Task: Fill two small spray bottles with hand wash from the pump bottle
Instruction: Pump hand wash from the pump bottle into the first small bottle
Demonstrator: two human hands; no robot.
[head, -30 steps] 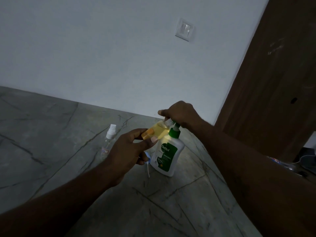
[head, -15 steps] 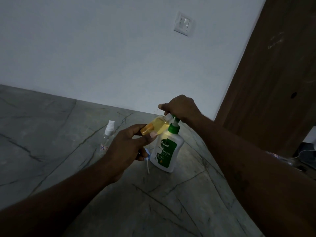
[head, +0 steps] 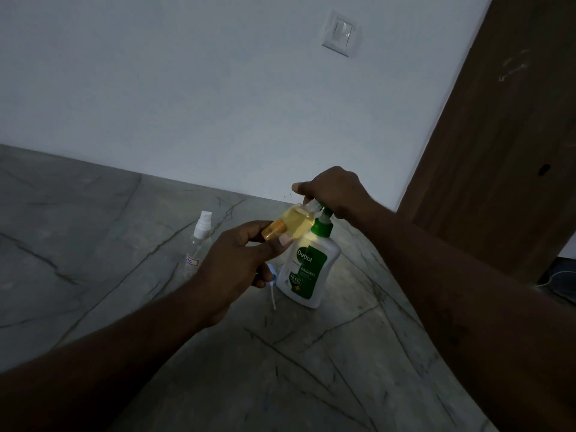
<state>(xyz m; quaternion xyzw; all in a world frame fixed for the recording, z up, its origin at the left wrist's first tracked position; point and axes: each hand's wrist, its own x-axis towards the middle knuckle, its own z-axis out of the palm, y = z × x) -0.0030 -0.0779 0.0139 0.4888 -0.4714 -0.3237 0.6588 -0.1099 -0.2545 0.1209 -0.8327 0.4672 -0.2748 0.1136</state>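
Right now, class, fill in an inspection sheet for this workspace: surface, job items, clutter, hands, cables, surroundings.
Surface: veined grey stone floor.
Job's things: pump bottle upright; open small bottle, part-filled yellow, tilted at its spout; second spray bottle upright, capped, left of them.
Clutter: nothing seen.
Hands: left hand holds small bottle and spray head; right hand grips pump bottle's top.
Cables: white cable at right edge.
Surroundings: wall, wall switch, wooden door.
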